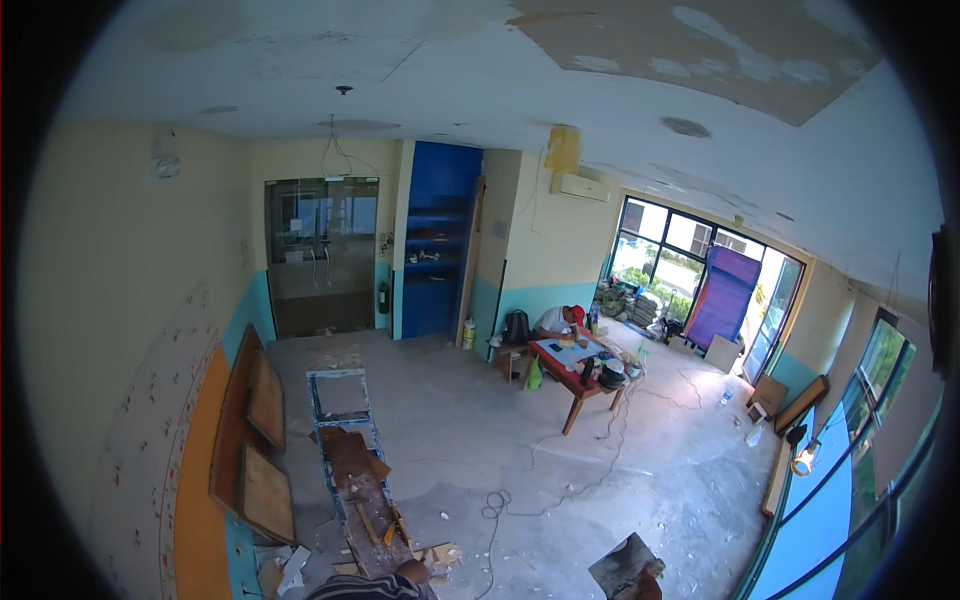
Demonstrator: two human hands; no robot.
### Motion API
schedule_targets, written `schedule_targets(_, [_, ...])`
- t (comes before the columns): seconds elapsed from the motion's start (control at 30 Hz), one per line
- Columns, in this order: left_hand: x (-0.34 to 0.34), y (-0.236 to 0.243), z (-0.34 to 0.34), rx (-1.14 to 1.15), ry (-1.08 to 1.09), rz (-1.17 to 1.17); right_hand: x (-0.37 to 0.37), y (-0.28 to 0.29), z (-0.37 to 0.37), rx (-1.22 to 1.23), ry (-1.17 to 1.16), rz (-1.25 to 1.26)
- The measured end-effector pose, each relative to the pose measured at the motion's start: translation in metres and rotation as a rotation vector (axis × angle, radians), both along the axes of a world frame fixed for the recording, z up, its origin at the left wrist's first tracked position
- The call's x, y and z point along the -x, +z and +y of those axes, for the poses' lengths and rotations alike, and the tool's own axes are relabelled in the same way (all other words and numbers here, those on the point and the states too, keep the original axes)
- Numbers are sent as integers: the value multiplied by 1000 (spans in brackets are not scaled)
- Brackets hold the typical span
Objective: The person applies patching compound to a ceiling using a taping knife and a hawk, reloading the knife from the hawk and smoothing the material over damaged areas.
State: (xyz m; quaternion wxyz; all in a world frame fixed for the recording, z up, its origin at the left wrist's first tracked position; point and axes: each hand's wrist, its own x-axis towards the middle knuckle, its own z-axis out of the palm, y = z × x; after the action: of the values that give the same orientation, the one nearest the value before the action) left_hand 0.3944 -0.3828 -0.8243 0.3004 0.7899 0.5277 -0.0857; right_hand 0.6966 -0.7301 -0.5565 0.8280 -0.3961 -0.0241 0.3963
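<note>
My right hand (648,584) comes in at the lower edge, closed on a flat grey board (625,562) with dark smears and worn edges. My left hand (413,572) shows only in small part at the lower edge, beyond a dark striped sleeve (362,589). Its fingers are hidden, so I cannot tell whether it grips anything. Just ahead of it stretches a long dusty plank (360,490) with a wooden-handled tool (367,523) and a small yellow-orange tool (390,533) on top. Broken pale pieces (440,556) lie beside that hand.
A paint-stained blue frame (345,395) extends ahead. Wooden panels (262,440) lean on the left wall. A person in a red cap (565,322) sits at a red table (565,375). A cable (495,508) snakes across the floor. A lit lamp (803,463) hangs at right.
</note>
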Motion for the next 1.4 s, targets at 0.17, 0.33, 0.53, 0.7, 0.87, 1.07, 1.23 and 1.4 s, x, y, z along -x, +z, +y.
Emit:
schedule_targets(0.17, [-5,2,9,-1,15,-13,15,9,19,5,-57,68])
schedule_targets(0.33, [-3,11,21,-10,21,-17,7,-1,11,52,-58,-63])
schedule_targets(0.53, [2,13,25,-19,29,-18,12,2,11,54,-68,-210])
schedule_targets(0.7, [9,12,22,-21,43,-16,32,46,22,-86,-71,182])
schedule_targets(0.87, [14,12,14,-24,51,-22,2,1,14,-177,26,155])
schedule_targets(1.07, [16,9,6,-36,64,-43,11,7,3,135,-33,-276])
schedule_targets(1.23, [-7,0,-4,-34,57,-137,25,26,0,774,-97,-1423])
schedule_targets(1.4, [-70,-5,-6,231,122,-596,22,9,0,779,-185,-1476])
